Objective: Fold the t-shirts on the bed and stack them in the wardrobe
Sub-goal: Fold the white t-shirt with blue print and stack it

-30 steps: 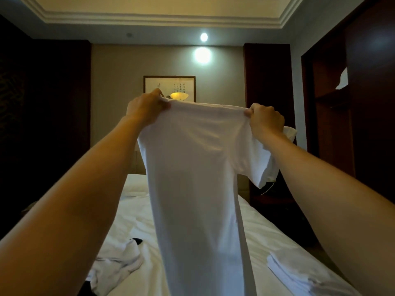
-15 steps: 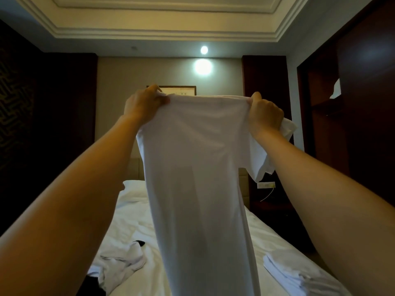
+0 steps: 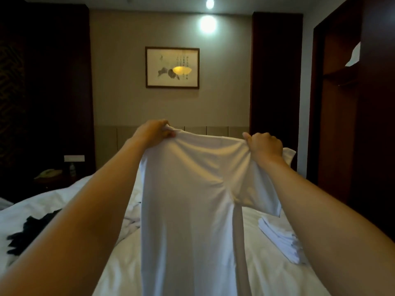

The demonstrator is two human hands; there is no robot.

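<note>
White fabric hangs between two raised hands: the left hand (image 3: 152, 132) and the right hand (image 3: 265, 145) each clench the top edge of a white t-shirt (image 3: 192, 189), fingers curled into the cloth. The shirt drapes over the bed (image 3: 267, 270). A stack of folded white t-shirts (image 3: 277, 236) lies on the bed's right side, dark clothing (image 3: 27, 231) at left. An open wardrobe (image 3: 342, 103) stands at right.

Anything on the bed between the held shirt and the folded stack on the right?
Nothing visible: the bed between the white t-shirt and the folded stack shows only bare sheet, though the shirt hides what lies behind it.
</note>
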